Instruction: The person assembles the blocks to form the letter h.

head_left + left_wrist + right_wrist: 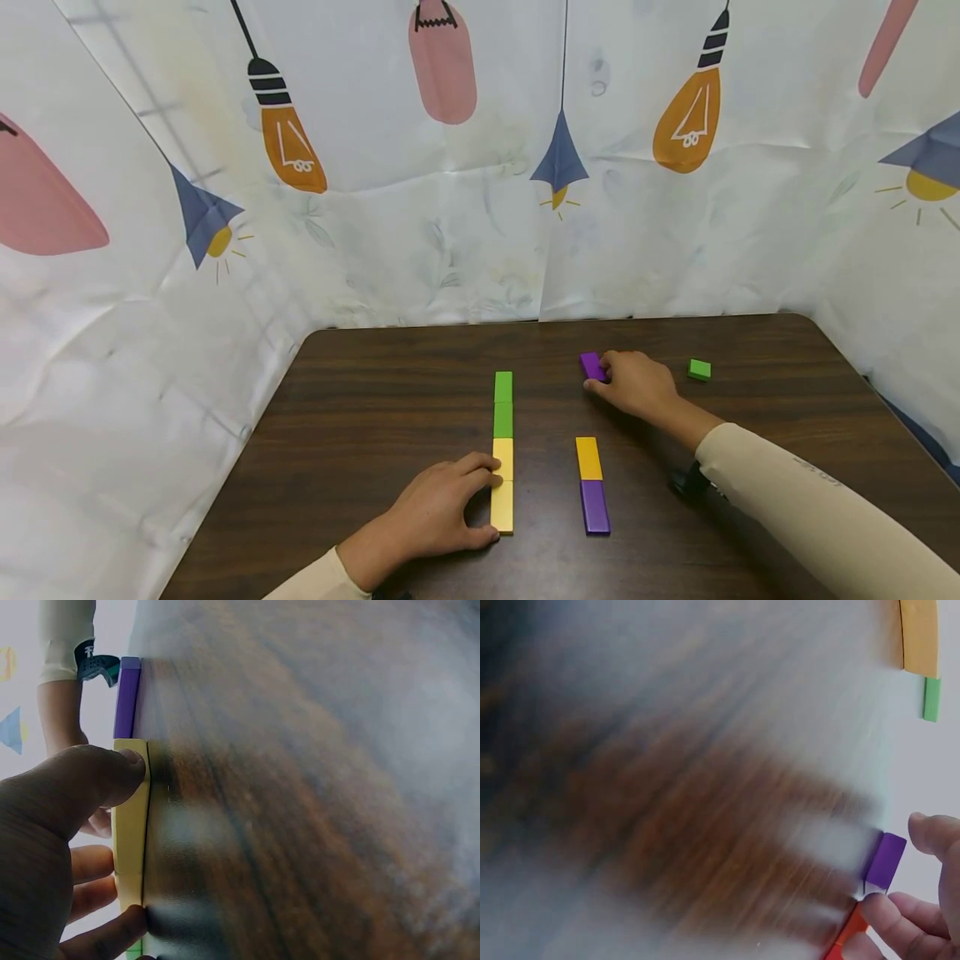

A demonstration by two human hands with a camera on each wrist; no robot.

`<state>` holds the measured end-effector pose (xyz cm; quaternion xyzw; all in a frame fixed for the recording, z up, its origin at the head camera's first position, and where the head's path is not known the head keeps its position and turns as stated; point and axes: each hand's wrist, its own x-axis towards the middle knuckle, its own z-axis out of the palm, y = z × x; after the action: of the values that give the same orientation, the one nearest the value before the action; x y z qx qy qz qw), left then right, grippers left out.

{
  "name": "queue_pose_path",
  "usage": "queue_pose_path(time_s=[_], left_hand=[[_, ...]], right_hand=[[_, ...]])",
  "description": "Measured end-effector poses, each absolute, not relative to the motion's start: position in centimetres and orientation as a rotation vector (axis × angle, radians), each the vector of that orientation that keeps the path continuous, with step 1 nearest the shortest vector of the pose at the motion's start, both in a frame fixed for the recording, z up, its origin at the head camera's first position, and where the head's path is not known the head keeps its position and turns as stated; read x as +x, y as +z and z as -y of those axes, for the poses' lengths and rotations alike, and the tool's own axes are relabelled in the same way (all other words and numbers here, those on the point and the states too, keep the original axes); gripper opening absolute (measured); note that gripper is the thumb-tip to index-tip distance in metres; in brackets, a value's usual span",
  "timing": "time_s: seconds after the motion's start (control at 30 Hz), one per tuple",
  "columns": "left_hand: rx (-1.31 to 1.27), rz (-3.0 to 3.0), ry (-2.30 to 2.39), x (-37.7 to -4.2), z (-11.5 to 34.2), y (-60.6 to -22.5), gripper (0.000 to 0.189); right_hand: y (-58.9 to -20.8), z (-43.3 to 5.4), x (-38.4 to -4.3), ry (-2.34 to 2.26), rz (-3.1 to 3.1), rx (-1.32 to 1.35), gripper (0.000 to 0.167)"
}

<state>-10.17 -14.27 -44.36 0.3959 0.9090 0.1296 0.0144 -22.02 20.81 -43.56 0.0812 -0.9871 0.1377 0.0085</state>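
A straight row of blocks runs away from me in the head view, green blocks (503, 404) at the far end and yellow blocks (503, 507) nearer. My left hand (442, 508) rests against the yellow part, thumb by the near end and fingertips along the left edge. In the left wrist view the thumb lies over the yellow block (132, 825). My right hand (637, 383) is at a purple block (592, 367) farther back. In the right wrist view the thumb stands apart from that purple block (886, 860), while a fingertip is at its lower end.
An orange block (588, 458) and a purple block (595, 507) lie end to end right of the row. A small green block (699, 370) sits beyond my right hand. Orange and red blocks (853, 926) show beside the right fingers. A patterned cloth (450, 250) hangs behind the dark table (375, 400).
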Motion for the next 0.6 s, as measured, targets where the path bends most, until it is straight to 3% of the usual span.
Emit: queue_pose_path(time_s=[0.6], left_hand=[[1.211, -2.808, 0.402, -10.14, 14.3, -44.29, 0.053]], right_hand=[[-43.02, -20.03, -22.13, 0.487, 3.124, 0.216, 0.043]])
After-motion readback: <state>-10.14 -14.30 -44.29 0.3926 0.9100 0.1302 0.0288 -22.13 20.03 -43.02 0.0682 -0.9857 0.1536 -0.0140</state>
